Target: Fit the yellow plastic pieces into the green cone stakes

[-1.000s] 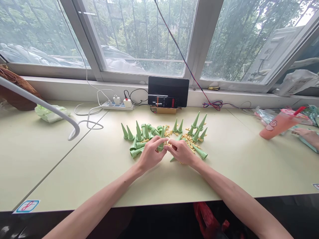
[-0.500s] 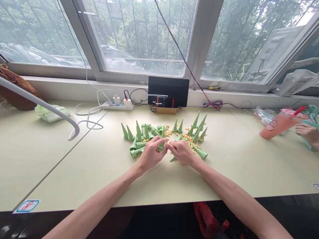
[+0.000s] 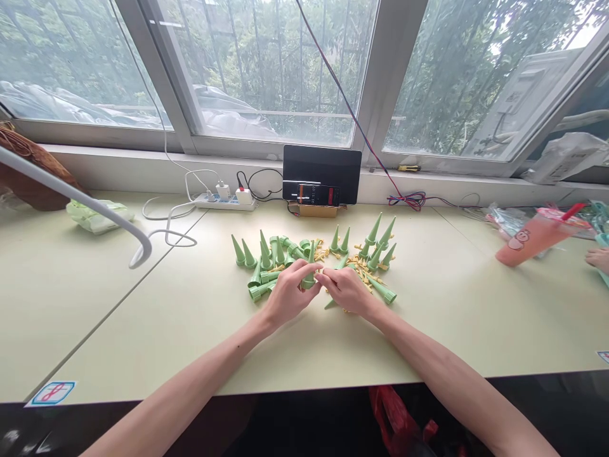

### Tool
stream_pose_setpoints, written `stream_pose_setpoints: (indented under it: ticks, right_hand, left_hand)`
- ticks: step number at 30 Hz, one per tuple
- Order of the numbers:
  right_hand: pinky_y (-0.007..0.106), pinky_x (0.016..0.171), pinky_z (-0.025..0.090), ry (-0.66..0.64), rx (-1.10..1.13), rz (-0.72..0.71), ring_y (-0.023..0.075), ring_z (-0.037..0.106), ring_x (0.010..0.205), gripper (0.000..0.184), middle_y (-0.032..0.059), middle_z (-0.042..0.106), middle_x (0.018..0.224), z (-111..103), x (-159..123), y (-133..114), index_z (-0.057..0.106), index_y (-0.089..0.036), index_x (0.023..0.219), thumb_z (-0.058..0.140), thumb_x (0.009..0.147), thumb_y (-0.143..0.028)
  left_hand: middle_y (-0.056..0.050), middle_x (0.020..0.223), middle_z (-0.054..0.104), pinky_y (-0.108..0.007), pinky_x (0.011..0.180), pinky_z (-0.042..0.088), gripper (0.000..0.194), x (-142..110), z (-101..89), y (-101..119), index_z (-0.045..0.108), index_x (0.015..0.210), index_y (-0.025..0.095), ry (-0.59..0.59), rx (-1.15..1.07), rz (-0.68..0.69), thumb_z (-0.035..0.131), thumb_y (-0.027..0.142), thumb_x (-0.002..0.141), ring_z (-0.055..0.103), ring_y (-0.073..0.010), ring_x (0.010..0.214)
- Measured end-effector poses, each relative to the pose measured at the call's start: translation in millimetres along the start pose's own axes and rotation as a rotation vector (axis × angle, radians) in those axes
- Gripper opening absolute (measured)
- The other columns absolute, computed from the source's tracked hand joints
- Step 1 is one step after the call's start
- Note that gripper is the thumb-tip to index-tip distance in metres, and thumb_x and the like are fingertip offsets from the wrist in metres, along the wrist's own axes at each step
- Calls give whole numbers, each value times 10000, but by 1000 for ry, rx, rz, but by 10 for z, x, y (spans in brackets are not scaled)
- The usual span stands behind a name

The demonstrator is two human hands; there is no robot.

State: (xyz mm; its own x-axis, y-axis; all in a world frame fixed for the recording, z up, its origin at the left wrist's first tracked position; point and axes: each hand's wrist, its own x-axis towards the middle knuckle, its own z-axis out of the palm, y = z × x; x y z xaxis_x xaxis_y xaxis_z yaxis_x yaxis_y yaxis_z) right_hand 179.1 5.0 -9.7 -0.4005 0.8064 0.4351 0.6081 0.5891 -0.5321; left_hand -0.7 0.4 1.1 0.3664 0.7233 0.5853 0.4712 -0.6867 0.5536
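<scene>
My left hand [image 3: 289, 291] is closed around a green plastic cone spike [image 3: 311, 253] whose tip points up between thumb and fingers. Against its side, my right hand [image 3: 346, 289] is pinched; whatever lies in that pinch is hidden by the fingertips. Loose green cones [image 3: 261, 292] lie heaped to the left of my hands, and a few stand upright. Small yellow plug-like pieces [image 3: 321, 249] are scattered behind and beside my right hand. At the right, several upright green cones [image 3: 373, 230] have yellow pieces at their sides.
A phone [image 3: 318, 195] leans on a dark tablet [image 3: 321, 166] at the back. Left of it lies a power strip [image 3: 223, 202] with cables. A tilted pink drink cup [image 3: 533, 236] stands right, near another person's hand [image 3: 597, 259]. A white curved bar [image 3: 85, 200] crosses the left foreground.
My hands stay almost in place, with only slight finger movement at the spike. At the right edge, the other person's hand has drawn away from the cup, mostly out of view.
</scene>
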Motion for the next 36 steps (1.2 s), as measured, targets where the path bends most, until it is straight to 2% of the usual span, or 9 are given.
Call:
stream_pose_setpoints:
  ticks: [3, 7, 11, 14, 25, 36]
  right_hand:
    - [250, 501, 230, -10, -7, 11, 96, 307, 450, 524, -36, 390, 500, 0, 2, -2, 400, -196, 601, 306, 1025, -488]
    - [241, 500, 240, 14, 7, 17, 99, 297, 457, 494, -46, 372, 499, -1, 4, -6, 425, -198, 614, 357, 1013, -481]
    - [225, 514, 268, 16, 40, 4, 103, 330, 465, 349, -62, 384, 512, -12, 1, -6, 546, -202, 780, 421, 1002, -440]
    - [222, 519, 272, 4, 42, -9, 108, 349, 473, 316, -55, 407, 533, -12, -1, 0, 570, -203, 835, 399, 1015, -398]
    - [218, 514, 269, 15, 74, 35, 101, 324, 485, 334, -60, 396, 544, 3, 1, 58, 480, -210, 748, 405, 1017, -392]
    - [229, 506, 227, 6, 29, 29, 101, 256, 493, 383, -60, 318, 550, -11, 1, 41, 369, -211, 690, 363, 1021, -402]
  left_hand:
    - [-26, 898, 617, -175, 512, 481, 238, 1, -2, 5, 683, 1091, 230, -14, -19, -8, 620, 180, 867, 548, -86, 650]
    - [-20, 886, 596, -174, 516, 479, 231, -4, -3, -6, 679, 1104, 239, -7, -12, -5, 622, 208, 882, 520, -82, 637]
    - [-13, 862, 570, -174, 509, 455, 228, -7, 1, -18, 676, 1112, 247, 1, 18, -14, 624, 225, 891, 518, -89, 649]
    - [-13, 866, 569, -182, 522, 458, 223, -7, 6, -20, 674, 1111, 251, -5, 19, -23, 626, 231, 893, 534, -93, 660]
    - [-33, 950, 561, -202, 556, 501, 371, -20, -29, -15, 591, 1242, 246, -104, -14, -38, 590, 176, 878, 538, -110, 707]
    - [-31, 975, 560, -193, 569, 522, 339, -5, -35, -3, 592, 1234, 250, -116, -78, -57, 579, 194, 900, 533, -98, 705]
